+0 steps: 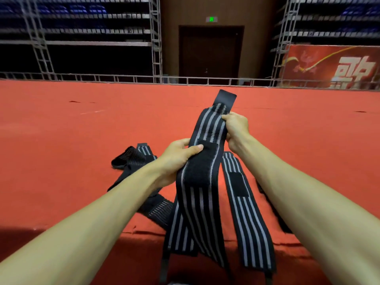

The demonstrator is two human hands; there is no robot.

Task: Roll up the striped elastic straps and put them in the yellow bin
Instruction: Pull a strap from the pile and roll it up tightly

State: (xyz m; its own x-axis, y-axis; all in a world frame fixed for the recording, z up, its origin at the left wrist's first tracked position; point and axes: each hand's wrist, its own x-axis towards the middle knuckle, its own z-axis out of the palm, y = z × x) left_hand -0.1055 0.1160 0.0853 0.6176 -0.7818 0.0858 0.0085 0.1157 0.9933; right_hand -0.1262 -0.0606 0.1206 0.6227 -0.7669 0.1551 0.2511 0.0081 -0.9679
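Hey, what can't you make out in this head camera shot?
Yellow bin: nowhere in the head view, outside the frame.
Black elastic strap with grey stripes, gripped by the left hand and right hand: hanging tails cut off by the bottom edge.
Loose striped straps on the red carpet: partly covered by the left forearm, count unclear.

Red carpet (pixel 82 124), dark door (pixel 210 52) w/ green sign (pixel 211 19), metal trusses (pixel 156 38).
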